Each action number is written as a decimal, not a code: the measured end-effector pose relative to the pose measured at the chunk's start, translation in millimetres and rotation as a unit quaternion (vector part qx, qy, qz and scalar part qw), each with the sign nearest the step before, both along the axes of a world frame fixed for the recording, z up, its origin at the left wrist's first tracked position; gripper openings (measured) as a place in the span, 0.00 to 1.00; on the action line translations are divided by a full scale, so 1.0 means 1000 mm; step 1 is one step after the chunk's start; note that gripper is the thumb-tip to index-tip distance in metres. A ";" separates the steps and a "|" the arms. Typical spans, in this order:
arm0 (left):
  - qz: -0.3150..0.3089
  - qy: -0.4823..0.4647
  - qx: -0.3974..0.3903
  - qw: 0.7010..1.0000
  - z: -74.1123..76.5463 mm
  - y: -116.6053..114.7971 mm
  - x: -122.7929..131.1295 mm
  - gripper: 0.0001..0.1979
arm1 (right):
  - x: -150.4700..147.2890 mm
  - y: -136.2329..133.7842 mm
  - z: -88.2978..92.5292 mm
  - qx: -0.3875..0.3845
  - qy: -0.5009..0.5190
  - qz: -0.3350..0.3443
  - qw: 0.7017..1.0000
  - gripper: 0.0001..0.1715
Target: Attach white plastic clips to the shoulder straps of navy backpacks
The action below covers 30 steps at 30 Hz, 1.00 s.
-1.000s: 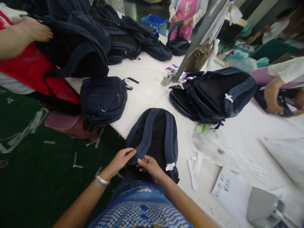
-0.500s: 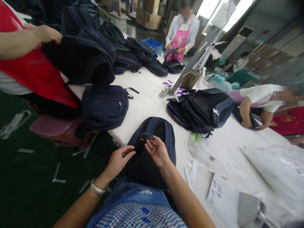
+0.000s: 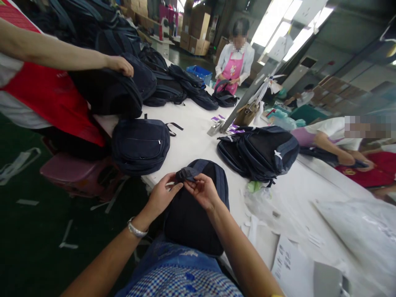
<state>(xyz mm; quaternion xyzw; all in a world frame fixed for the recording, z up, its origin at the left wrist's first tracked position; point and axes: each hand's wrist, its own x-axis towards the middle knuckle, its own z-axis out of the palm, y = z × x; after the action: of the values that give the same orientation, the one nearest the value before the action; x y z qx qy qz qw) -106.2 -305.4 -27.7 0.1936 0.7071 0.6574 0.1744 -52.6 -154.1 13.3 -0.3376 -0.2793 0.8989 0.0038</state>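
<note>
A navy backpack (image 3: 198,218) with a black mesh back leans against my front at the table's edge, its straps facing up. My left hand (image 3: 162,196) pinches the black plastic buckle (image 3: 183,174) at the end of one shoulder strap, with thumb and fingers bent around it. Just to the right, my right hand (image 3: 204,192) grips the shoulder strap (image 3: 193,173) beside the buckle, palm partly turned up. The other shoulder strap (image 3: 220,183) lies along the backpack's right side. Webbing near my left fingertips is too dark to make out.
Another navy backpack (image 3: 140,146) lies on the white table (image 3: 193,132) at left, and stacked backpacks (image 3: 258,152) are at right. A slanted metal post (image 3: 239,109) rises mid-table. Clear plastic bags (image 3: 355,222) and a handwritten sheet (image 3: 291,260) lie at right. Co-workers handle backpacks around the table.
My left hand has moved up and right onto the buckle, from just beside it. The strap end is lifted and turned leftward. A co-worker's arm at left reaches further across the backpack there.
</note>
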 end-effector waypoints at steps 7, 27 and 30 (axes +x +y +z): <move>-0.022 0.114 -0.041 0.992 0.030 0.007 -0.012 0.17 | -0.001 0.005 0.008 0.015 0.023 -0.013 1.000 0.07; 0.043 0.105 -0.106 0.988 0.027 -0.037 -0.013 0.19 | -0.021 -0.018 0.020 0.159 0.092 -0.008 0.983 0.08; 0.006 0.028 -0.080 0.996 0.019 -0.044 -0.008 0.17 | -0.022 -0.018 0.016 0.233 0.087 -0.021 0.968 0.11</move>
<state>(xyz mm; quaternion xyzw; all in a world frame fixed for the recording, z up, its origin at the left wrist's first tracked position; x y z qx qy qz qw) -114.4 -349.3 -8.6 0.1928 0.7634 0.5940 0.1653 -74.6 -171.9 29.5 -0.2533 -0.4725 0.8348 0.1252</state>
